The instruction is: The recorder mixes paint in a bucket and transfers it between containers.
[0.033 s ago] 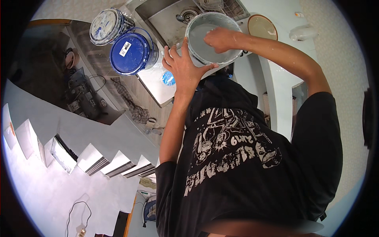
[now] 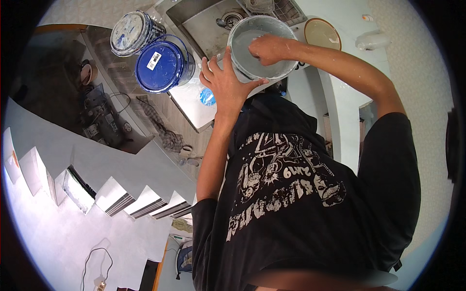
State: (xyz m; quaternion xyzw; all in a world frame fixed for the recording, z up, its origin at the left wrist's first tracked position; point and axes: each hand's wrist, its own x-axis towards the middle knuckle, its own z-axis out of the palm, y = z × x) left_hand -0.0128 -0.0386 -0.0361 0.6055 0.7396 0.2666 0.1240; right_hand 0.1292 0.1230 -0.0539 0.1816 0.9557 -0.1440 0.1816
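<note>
A pale round bucket (image 2: 264, 17) of cloudy grey-white liquid (image 2: 242, 46) stands at the sink's near edge. My left hand (image 2: 225, 82) rests against its near-left side, fingers spread, the thumb stretched along the near rim. Over the liquid, inside the bucket, is my right hand (image 2: 270, 49) with its fingers curled closed. Whatever it grips, if anything, is hidden beneath the fist. Left of the bucket stands a lidded blue pail (image 2: 160, 68) with a white label on top. A blue round piece (image 2: 207, 96) lies on the counter beside my left wrist.
Behind the bucket is a steel sink (image 2: 194, 22) with a drain and a wire rack (image 2: 286, 10). A paint-smeared pail (image 2: 130, 33) stands behind the blue one. To the right are a brown-rimmed bowl (image 2: 323, 35) and a clear plastic bottle (image 2: 373, 40). White steps (image 2: 114, 196) rise at lower left.
My right hand has shifted very slightly left within the bucket. My left hand stays where it was against the bucket.
</note>
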